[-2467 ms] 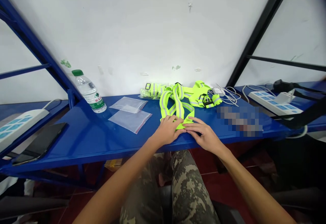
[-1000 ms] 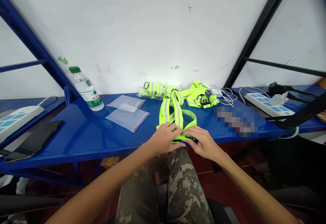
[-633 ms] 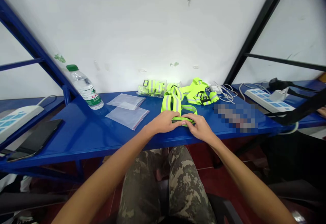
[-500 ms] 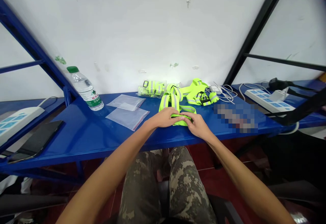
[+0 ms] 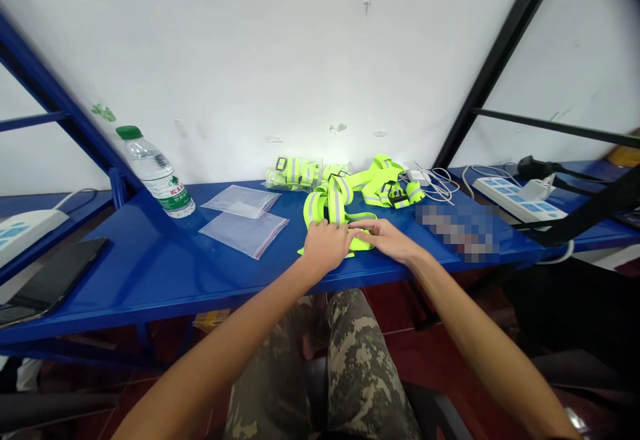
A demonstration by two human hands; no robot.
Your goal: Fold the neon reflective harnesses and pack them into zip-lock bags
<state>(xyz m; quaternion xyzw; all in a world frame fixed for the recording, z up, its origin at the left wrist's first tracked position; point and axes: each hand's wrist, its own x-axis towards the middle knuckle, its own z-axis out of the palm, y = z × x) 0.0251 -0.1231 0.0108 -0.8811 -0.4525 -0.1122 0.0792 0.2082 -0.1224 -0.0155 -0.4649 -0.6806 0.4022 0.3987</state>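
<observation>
As the right hand (image 5: 383, 237) has drawn back, lying open with its fingertips at the reflective strap (image 5: 336, 204), the left hand (image 5: 325, 247) rests flat on it, not gripping.

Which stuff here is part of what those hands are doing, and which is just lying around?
Part of the work:
yellow-green reflective strap, under the left hand and right hand

Just lying around:
water bottle
plastic zip bags
white cables
power strip
</observation>
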